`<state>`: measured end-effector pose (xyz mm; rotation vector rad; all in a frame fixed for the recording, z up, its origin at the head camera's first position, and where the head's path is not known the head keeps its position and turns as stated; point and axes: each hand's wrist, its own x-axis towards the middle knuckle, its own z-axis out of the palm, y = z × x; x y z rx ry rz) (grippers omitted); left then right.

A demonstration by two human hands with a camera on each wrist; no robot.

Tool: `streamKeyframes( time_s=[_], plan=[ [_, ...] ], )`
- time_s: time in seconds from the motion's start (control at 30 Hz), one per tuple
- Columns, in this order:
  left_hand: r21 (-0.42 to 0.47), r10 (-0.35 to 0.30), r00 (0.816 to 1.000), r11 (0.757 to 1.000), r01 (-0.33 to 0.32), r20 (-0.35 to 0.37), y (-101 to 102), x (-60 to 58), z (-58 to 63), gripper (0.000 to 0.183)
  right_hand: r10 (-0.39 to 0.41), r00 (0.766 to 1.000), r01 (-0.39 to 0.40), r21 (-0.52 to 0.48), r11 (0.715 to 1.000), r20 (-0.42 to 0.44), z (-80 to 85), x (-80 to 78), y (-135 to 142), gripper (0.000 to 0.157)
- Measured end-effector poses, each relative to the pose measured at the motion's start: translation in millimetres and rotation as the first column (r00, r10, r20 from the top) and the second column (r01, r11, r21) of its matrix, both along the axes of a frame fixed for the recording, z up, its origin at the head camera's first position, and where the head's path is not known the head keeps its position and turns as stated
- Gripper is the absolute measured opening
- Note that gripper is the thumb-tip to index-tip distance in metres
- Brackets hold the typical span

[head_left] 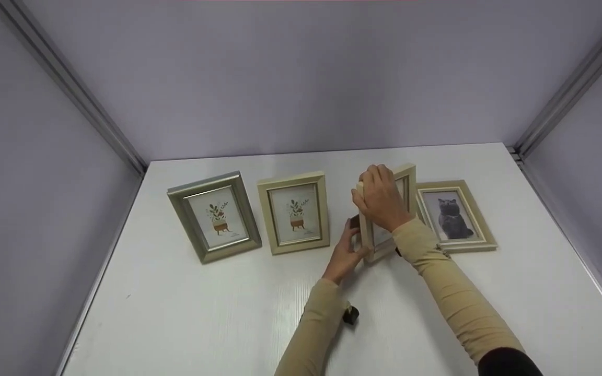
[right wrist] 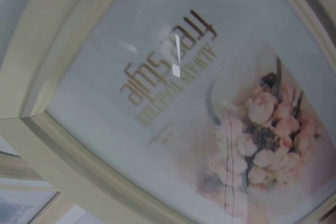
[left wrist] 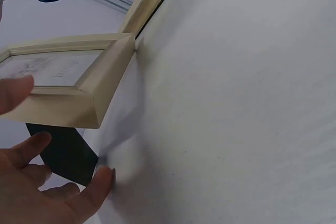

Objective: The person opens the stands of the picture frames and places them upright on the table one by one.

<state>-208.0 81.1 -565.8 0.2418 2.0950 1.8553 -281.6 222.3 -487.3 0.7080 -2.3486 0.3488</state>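
Observation:
My right hand (head_left: 383, 201) grips the upper left of a cream picture frame (head_left: 409, 183), which stands tilted and turned sideways on the white table. In the right wrist view its glass covers a picture of pink flowers (right wrist: 268, 145) with gold lettering. My left hand (head_left: 344, 258) is at the frame's lower left side. In the left wrist view, its thumb (left wrist: 16, 93) is at the frame's front border, and the other fingers curl behind, against the dark support leg (left wrist: 68, 156). Part of the frame is hidden behind my right hand.
To the left stand a cream frame (head_left: 323, 209) and a silver frame (head_left: 249, 219), both with potted-plant pictures. Right of my hands, another frame (head_left: 481, 219) holds a grey cat picture. A wall (head_left: 301, 78) rises behind the white table (head_left: 201, 313).

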Motion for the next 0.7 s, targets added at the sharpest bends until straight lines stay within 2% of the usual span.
streamKeyframes(
  time_s=[0.2,0.37,0.5,0.7],
  plan=[
    [-0.048,-0.017,0.999,0.999,0.015,-0.051,-3,-2.2,0.3,0.05,-0.033,0.997,0.036,0.031,0.999,-0.076,-4.5,4.4,-5,0.025],
    [-0.065,-0.035,0.995,0.997,0.029,-0.093,-3,-5.6,-1.4,0.056,-0.038,0.992,0.048,0.072,0.996,-0.122,-7.7,8.4,-8,0.023],
    [-0.051,-0.066,0.991,0.997,0.06,-0.12,-2,-11.8,-3.6,0.075,-0.03,0.99,0.045,0.102,0.994,-0.14,-9.1,10.7,-11,0.023],
    [0.009,-0.119,0.991,0.993,0.12,-0.065,-3,-17.5,-1.0,0.101,-0.023,0.988,0.041,0.122,0.992,-0.15,-9.4,10.5,-14,0.023]
  ],
)
